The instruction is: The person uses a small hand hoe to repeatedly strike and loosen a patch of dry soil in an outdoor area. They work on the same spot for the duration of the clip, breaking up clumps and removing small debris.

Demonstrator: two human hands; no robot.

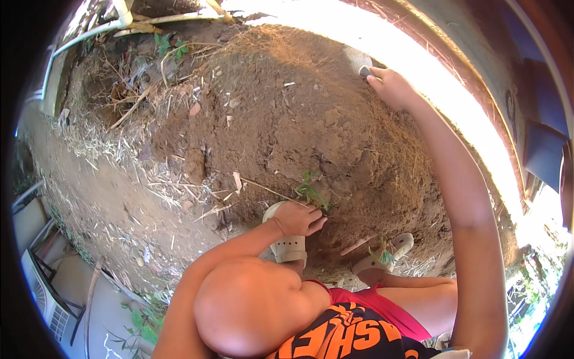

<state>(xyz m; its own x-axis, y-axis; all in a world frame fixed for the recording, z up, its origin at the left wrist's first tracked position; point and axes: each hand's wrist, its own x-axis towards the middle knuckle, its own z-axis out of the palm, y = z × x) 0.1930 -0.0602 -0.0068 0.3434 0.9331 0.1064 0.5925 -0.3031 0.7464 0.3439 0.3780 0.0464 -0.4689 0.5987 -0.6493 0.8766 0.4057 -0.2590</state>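
My right hand (393, 88), arm stretched far out, grips the dark handle of a flat-bladed hand tool (357, 58). Its pale blade lies against the top edge of the brown soil mound (275, 119); glare hides the blade's exact kind. Close to my body, my left hand (297, 219) is closed with its fingers curled, in front of my left clog. A small green plant (310, 190) stands just beyond its knuckles, and a thin dry stalk runs toward it. Whatever those fingers hold, if anything, is hidden.
Fine roots hang along the mound's right side, beside a sunlit strip (442, 72). My light clogs (402, 244) stand at its foot. Dry straw (179, 185) litters the left. A pale pipe (89, 33) bends at the upper left; an air-conditioner unit (51, 305) stands lower left.
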